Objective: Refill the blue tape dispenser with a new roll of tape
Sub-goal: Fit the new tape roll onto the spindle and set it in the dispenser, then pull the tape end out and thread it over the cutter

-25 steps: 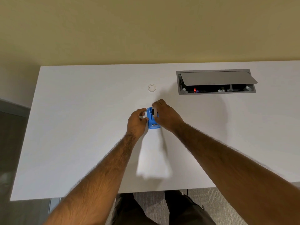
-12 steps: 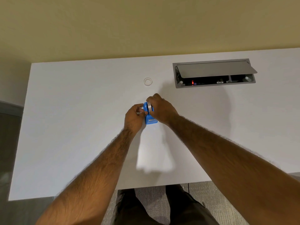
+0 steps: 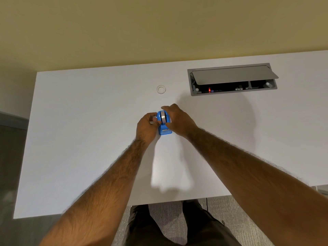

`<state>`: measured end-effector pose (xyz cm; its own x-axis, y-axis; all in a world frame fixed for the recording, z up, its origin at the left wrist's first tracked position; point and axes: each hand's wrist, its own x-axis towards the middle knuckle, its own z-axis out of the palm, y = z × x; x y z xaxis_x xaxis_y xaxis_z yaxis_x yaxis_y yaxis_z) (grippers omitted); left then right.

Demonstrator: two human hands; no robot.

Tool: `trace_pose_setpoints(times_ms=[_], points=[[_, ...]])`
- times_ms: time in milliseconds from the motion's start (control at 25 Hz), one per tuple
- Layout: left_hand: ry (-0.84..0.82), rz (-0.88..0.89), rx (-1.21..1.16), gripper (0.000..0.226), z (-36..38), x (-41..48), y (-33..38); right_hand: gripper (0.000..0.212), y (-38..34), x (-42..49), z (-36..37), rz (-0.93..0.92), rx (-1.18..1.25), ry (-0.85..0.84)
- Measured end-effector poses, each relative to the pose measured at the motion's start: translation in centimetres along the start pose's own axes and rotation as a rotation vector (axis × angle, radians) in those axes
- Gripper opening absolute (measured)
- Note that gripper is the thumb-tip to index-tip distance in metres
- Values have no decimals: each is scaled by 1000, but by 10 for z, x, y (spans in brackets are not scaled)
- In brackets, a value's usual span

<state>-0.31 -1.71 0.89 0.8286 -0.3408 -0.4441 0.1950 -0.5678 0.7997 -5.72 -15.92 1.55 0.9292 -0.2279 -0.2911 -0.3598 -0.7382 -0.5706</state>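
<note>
The blue tape dispenser [image 3: 164, 130] stands on the white table [image 3: 79, 139] near its middle, cutter end toward me. A roll of tape [image 3: 163, 117] sits in its cradle, its grey band showing on top. My right hand [image 3: 178, 121] wraps the dispenser's right side and far end. My left hand [image 3: 147, 127] is at its left side, fingertips pinched against the roll's hub. What the fingertips hold there is too small to tell. A small empty white tape core [image 3: 161, 89] lies flat on the table beyond the dispenser.
A grey cable box [image 3: 232, 80] with its lid raised is set into the table at the back right. A yellow wall runs behind the table. My legs and the carpet show below the near edge.
The roll's grey band now shows on top of the dispenser where a dark hub showed before. Both hands stay on the dispenser. The view has shifted a little.
</note>
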Motion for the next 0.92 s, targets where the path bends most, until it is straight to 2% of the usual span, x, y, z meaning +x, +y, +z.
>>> trace_pose_setpoints(times_ms=[120,440,600,760,920], points=[[-7,8,11,31,-5,-5,1,60,3,-8,-6,59,-32,-5],[-52,-5,-74,25,-39,-24,-6,41,-4,-43,-21,175,-36,13],[-105,62,-56,23,-51,-30,4,35,-20,-55,-28,202,-37,65],[-128,157,85,24,-57,-28,13,34,-25,-58,-28,197,-14,90],[-47,256,153,32,-47,-15,13,35,-19,-44,-32,57,-11,26]])
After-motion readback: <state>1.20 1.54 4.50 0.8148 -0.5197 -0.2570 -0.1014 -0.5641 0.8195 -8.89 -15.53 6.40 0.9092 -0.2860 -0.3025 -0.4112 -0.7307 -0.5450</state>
